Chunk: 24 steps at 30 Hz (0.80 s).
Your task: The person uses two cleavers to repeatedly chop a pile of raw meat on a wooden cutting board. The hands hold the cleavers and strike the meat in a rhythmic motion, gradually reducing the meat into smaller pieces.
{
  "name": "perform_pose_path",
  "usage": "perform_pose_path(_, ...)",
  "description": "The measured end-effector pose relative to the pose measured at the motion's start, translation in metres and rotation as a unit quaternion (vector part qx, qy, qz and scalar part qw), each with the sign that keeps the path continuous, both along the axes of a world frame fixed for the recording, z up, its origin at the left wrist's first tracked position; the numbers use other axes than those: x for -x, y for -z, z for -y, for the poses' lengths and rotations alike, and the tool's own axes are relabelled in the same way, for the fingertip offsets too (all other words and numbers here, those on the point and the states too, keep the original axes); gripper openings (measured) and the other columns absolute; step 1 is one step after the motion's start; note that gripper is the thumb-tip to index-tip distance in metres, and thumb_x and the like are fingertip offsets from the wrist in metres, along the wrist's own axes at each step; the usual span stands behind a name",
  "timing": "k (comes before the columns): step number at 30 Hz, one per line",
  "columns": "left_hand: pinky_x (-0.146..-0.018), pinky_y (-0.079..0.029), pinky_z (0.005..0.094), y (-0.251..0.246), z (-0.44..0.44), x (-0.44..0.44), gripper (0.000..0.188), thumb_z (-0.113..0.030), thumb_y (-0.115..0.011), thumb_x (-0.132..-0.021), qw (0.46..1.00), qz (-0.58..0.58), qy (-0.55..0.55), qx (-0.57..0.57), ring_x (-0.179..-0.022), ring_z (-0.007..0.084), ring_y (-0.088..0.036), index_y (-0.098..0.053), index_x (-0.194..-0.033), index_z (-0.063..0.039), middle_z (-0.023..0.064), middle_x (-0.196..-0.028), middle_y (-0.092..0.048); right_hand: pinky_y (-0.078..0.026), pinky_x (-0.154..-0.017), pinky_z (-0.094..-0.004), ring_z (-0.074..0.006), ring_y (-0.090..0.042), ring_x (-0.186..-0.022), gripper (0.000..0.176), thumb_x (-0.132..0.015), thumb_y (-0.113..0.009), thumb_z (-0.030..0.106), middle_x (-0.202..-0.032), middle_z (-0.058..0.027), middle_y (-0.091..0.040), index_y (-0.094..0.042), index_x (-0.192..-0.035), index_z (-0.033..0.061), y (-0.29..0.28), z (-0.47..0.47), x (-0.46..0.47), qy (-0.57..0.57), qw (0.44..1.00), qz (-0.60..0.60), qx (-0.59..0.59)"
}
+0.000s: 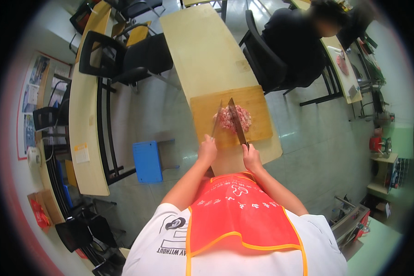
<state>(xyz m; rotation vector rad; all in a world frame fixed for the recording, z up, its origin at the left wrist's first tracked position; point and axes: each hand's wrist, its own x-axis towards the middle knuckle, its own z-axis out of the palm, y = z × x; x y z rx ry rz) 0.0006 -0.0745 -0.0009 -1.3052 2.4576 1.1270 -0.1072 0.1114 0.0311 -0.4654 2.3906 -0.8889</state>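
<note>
A mound of chopped raw meat (243, 115) lies on a wooden cutting board (201, 119) at the near end of a long table. My left hand (207, 149) grips the handle of a knife (216, 120), its blade seen nearly edge-on over the left side of the meat. In my right hand (252, 157) is a cleaver (237, 122), its dark, broad blade slanting across the middle of the mound. Both blades point away from me, roughly side by side. Whether either edge touches the board cannot be seen.
The pale table (203, 45) stretches away from me. A person in dark clothes (291, 48) sits close by at its right, on a black chair. Left of the table are another black chair (148, 53) and a blue stool (147, 161). A further table (84, 120) stands along the left.
</note>
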Motion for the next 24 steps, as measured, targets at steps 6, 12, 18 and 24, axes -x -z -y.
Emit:
perform_pose_path(6, -0.079, -0.051, 0.0590, -0.003, -0.013, -0.013, 0.035, -0.030, -0.047, -0.103, 0.999, 0.042, -0.009, -0.032, -0.091, 0.0517, -0.065, -0.042, -0.119, 0.001, 0.0333, -0.094, -0.067, -0.047, -0.066, -0.0595, -0.0540, -0.062, -0.079, 0.044, -0.104, -0.048, 0.039, -0.078, -0.0334, -0.063, -0.056, -0.096, -0.0036, 0.005, 0.000, 0.007, -0.015, 1.000, -0.022, -0.014)
perform_pose_path(12, -0.075, -0.051, 0.0579, 0.004, -0.002, 0.004, 0.035, -0.028, -0.052, -0.101, 0.999, -0.025, -0.029, -0.006, -0.089, 0.0516, -0.064, -0.046, -0.115, 0.004, 0.0332, -0.088, -0.066, -0.047, -0.064, -0.0552, -0.0507, -0.063, -0.077, 0.044, -0.103, -0.050, 0.039, -0.078, -0.0306, -0.064, -0.058, -0.095, -0.0038, 0.017, -0.007, 0.011, -0.022, 0.999, -0.032, 0.015)
perform_pose_path(18, -0.075, -0.049, 0.0561, -0.005, -0.005, -0.038, 0.033, -0.030, -0.052, -0.100, 0.977, -0.155, -0.120, -0.081, -0.094, 0.0508, -0.062, -0.057, -0.104, 0.002, 0.0315, -0.093, -0.066, -0.041, -0.049, -0.0339, -0.0131, -0.052, -0.053, 0.041, -0.103, -0.054, 0.040, -0.060, -0.0024, -0.052, -0.056, -0.086, 0.0030, 0.012, -0.028, 0.019, -0.005, 0.997, 0.021, 0.071)
perform_pose_path(24, -0.074, -0.048, 0.0534, 0.009, -0.010, -0.050, 0.034, -0.030, -0.055, -0.099, 0.959, -0.179, -0.183, -0.118, -0.092, 0.0519, -0.061, -0.056, -0.100, 0.004, 0.0307, -0.091, -0.066, -0.040, -0.049, -0.0330, -0.0129, -0.050, -0.053, 0.039, -0.103, -0.054, 0.037, -0.059, -0.0026, -0.052, -0.056, -0.086, 0.0028, -0.006, -0.033, 0.017, -0.034, 0.998, 0.029, 0.053)
